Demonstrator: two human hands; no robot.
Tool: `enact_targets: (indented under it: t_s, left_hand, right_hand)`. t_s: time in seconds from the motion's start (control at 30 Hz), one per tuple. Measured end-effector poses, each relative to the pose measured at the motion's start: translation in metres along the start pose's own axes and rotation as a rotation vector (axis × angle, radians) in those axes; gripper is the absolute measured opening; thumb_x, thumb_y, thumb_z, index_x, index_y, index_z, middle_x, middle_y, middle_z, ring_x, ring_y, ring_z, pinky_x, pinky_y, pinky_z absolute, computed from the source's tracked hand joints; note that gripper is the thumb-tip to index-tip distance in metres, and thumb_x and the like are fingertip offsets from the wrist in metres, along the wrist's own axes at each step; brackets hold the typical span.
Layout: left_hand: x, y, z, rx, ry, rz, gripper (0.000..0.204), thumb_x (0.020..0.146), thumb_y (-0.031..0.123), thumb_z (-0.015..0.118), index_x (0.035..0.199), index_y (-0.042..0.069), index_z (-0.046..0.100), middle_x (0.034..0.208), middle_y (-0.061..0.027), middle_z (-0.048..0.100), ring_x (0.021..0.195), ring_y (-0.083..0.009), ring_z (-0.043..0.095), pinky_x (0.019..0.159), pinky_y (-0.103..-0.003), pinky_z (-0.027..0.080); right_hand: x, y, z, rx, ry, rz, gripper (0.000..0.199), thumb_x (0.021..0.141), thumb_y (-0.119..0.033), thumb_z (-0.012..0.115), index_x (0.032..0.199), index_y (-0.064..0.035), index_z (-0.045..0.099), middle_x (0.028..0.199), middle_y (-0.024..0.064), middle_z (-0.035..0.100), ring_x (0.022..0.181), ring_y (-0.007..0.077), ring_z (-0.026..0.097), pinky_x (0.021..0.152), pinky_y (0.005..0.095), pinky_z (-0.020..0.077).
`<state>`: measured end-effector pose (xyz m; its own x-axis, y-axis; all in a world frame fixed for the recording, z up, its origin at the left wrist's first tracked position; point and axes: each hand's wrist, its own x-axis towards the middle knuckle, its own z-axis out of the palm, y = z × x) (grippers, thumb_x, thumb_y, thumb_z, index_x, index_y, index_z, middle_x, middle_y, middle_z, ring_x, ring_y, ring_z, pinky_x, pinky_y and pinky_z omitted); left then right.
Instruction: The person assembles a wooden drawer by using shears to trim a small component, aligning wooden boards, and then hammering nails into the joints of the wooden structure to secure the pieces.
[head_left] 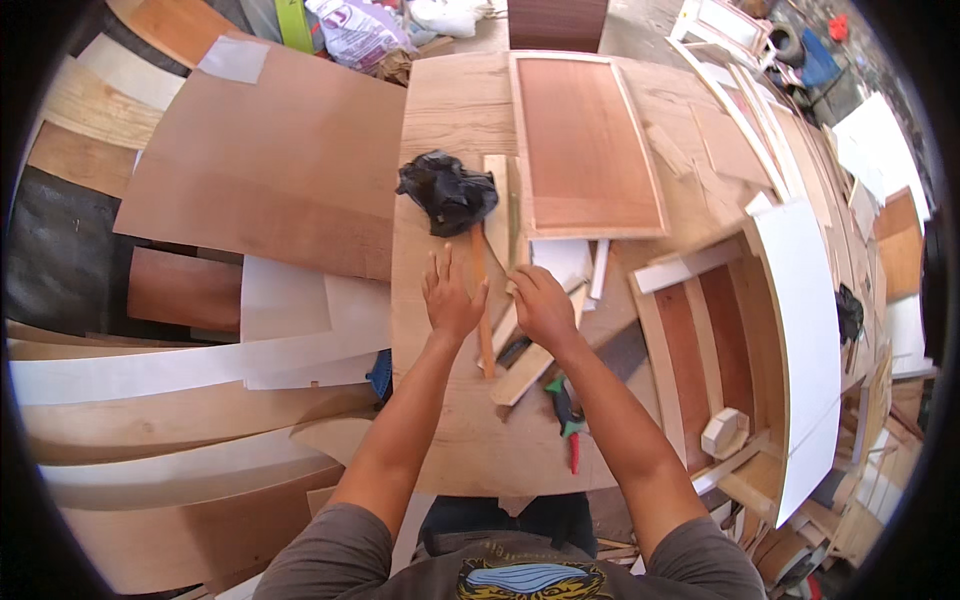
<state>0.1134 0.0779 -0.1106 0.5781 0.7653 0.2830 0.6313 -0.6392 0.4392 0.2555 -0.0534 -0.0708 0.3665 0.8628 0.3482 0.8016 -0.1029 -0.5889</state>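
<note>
Left hand [450, 297] lies flat, fingers spread, beside a thin strip [481, 300] (reddish wood); right hand [541, 305] grips wood offcuts [520, 345].

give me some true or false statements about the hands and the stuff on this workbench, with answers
1. The left hand lies flat, fingers spread, on the plywood workbench. True.
2. The right hand holds the red-and-green pliers. False: the pliers lie untouched by the right forearm; the hand rests on thin wooden strips.
3. A crumpled black plastic bag sits beyond the hands. True.
4. The framed reddish wood panel stands upright. False: it lies flat on the bench.
</note>
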Motion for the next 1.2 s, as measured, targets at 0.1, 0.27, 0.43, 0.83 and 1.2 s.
enact_targets:
  t_s: [0.1,0.27,0.43,0.83,1.2]
  left_hand:
    - [0.044,-0.038,0.008,0.116,-0.119,0.037,0.083,0.087,0.045,0.071,0.154,0.01,0.037,0.167,-0.0122,0.025,0.154,-0.0354,0.017,0.12,-0.061,0.018]
    - [0.074,-0.088,0.041,0.223,-0.42,0.102,0.086,0.09,0.054,0.064,0.158,0.013,0.031,0.169,-0.0061,0.019,0.157,-0.0341,0.011,0.123,-0.06,0.011]
    - [0.074,-0.085,0.04,0.059,-0.359,0.12,0.085,0.088,0.056,0.067,0.156,0.018,0.035,0.166,-0.0131,0.026,0.154,-0.0371,0.02,0.123,-0.061,0.012]
    - [0.081,-0.084,0.033,-0.035,-0.262,0.057,0.076,0.087,0.065,0.063,0.148,0.02,0.051,0.163,-0.0225,0.025,0.151,-0.0405,0.026,0.122,-0.058,0.018]
    - [0.082,-0.08,0.03,-0.035,-0.328,0.021,0.075,0.087,0.061,0.065,0.149,0.022,0.05,0.163,-0.0249,0.023,0.151,-0.0418,0.024,0.123,-0.057,0.015]
  right_hand:
    - [0.075,-0.003,0.051,0.035,0.001,-0.022,0.033,0.085,-0.003,0.061,0.118,-0.0007,0.065,0.122,0.0167,0.064,0.118,0.0349,0.059,0.101,0.0425,0.0487]
    - [0.172,0.012,0.125,0.33,-0.258,-0.048,0.037,0.089,0.0,0.052,0.125,0.0023,0.062,0.123,0.0235,0.064,0.118,0.0401,0.059,0.103,0.0426,0.0473]
    - [0.196,0.055,0.153,0.057,0.018,0.128,0.033,0.084,0.0,0.058,0.117,0.0042,0.065,0.118,0.025,0.064,0.113,0.0425,0.059,0.1,0.0463,0.0477]
    - [0.218,0.019,0.125,-0.521,-0.286,0.214,0.017,0.086,-0.018,0.066,0.1,-0.0095,0.071,0.1,0.011,0.07,0.097,0.0335,0.069,0.08,0.0458,0.0593]
    - [0.207,0.03,0.116,-0.479,-0.349,0.287,0.013,0.083,-0.018,0.067,0.089,-0.0092,0.073,0.103,0.0106,0.071,0.103,0.033,0.067,0.082,0.0464,0.0591]
